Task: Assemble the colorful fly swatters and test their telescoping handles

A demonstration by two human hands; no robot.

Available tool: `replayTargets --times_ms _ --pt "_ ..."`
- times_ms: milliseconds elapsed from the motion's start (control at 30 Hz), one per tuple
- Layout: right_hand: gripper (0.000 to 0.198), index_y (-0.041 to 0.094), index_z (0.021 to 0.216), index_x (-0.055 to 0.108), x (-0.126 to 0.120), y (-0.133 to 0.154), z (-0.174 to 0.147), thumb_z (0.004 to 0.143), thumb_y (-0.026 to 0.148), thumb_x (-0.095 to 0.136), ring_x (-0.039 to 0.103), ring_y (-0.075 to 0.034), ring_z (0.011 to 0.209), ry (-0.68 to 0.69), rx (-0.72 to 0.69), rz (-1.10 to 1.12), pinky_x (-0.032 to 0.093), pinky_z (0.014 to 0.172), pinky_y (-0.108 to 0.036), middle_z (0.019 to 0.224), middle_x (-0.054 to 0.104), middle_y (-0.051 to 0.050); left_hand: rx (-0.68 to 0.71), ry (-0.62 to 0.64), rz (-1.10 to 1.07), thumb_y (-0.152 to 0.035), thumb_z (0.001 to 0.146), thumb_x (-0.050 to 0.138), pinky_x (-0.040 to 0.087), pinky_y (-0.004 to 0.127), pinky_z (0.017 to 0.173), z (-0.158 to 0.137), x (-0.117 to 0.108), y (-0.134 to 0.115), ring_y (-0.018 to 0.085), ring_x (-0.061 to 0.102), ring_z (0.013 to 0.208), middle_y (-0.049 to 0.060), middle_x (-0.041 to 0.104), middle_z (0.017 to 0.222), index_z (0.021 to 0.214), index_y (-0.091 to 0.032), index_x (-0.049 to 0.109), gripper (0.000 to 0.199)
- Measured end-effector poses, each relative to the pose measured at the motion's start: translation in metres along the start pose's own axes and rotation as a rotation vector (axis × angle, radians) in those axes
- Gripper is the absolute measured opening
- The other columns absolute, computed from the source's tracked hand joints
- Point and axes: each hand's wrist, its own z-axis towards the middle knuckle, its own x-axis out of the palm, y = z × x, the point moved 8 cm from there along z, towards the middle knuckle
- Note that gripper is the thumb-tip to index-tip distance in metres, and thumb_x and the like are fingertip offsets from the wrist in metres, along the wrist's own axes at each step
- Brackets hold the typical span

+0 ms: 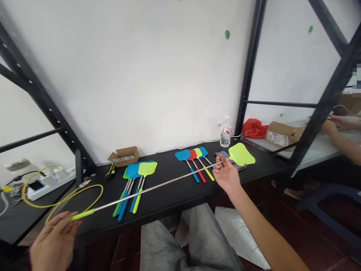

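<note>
A yellow-green fly swatter (241, 154) with a long extended metal rod stretches across my view. My left hand (55, 239) is closed on its yellow-green handle at the lower left. Near the swatter's head, my right hand (226, 174) pinches the thin rod between thumb and fingers. Beneath the rod, a group of blue, green and yellow-green fly swatters (132, 171) lies on the black table (166, 199). Farther right lies a second group of short fly swatters (183, 155) in blue, red and yellow-green. A dark flat object (221, 153) is partly hidden behind my right hand.
A water bottle (225, 132) stands at the back right. An opened cardboard box (124, 156) sits at the back left, near a yellow cable (100, 192) and a power strip (53, 184). Black metal posts (251, 64) frame the table. Another person's arm (345, 139) shows at far right.
</note>
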Motion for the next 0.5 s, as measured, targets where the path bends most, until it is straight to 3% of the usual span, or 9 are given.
replayTargets --times_ms 33,100,233,367,500 --pt "0.014 0.025 0.099 0.066 -0.001 0.007 0.001 0.092 0.028 0.054 0.053 -0.01 0.056 -0.002 -0.02 -0.006 0.046 0.046 -0.022 0.09 0.07 0.0 -0.051 0.048 -0.128 -0.036 0.053 0.074 0.056 0.029 0.066 0.002 0.013 0.004 0.018 0.065 0.071 -0.002 0.071 0.075 0.077 -0.024 0.064 0.029" --pt "0.014 0.025 0.099 0.066 -0.004 0.025 0.004 0.093 0.028 0.053 0.051 -0.009 0.055 -0.008 -0.076 -0.015 0.045 0.047 -0.021 0.089 0.07 0.0 -0.111 0.094 -0.17 -0.031 0.051 0.08 0.055 0.027 0.064 0.001 0.033 0.01 0.015 0.063 0.065 -0.002 0.072 0.075 0.08 -0.022 0.065 0.034" --pt "0.016 0.024 0.097 0.066 -0.013 0.069 0.008 0.095 0.027 0.05 0.048 -0.007 0.052 -0.023 -0.208 -0.024 0.045 0.048 -0.02 0.088 0.07 0.001 -0.07 0.233 -0.018 -0.037 0.058 0.083 0.054 0.025 0.061 -0.016 0.071 0.013 0.014 0.062 0.063 -0.002 0.068 0.07 0.093 -0.02 0.066 0.042" --pt "0.012 0.024 0.094 0.065 -0.029 0.111 0.009 0.094 0.027 0.053 0.047 -0.006 0.05 -0.059 -0.344 -0.059 0.044 0.047 -0.02 0.085 0.07 0.002 0.049 0.448 0.198 -0.054 0.072 0.071 0.045 0.023 0.049 -0.052 0.121 0.007 0.013 0.055 0.052 0.0 0.062 0.062 0.093 -0.016 0.064 0.044" --pt "0.014 0.024 0.095 0.064 -0.043 0.134 0.008 0.096 0.025 0.05 0.047 -0.005 0.048 -0.099 -0.408 -0.018 0.043 0.045 -0.018 0.078 0.067 0.003 0.035 0.641 0.23 -0.057 0.08 0.062 0.035 0.021 0.043 -0.097 0.169 0.013 0.01 0.045 0.043 -0.005 0.049 0.051 0.096 -0.016 0.063 0.044"
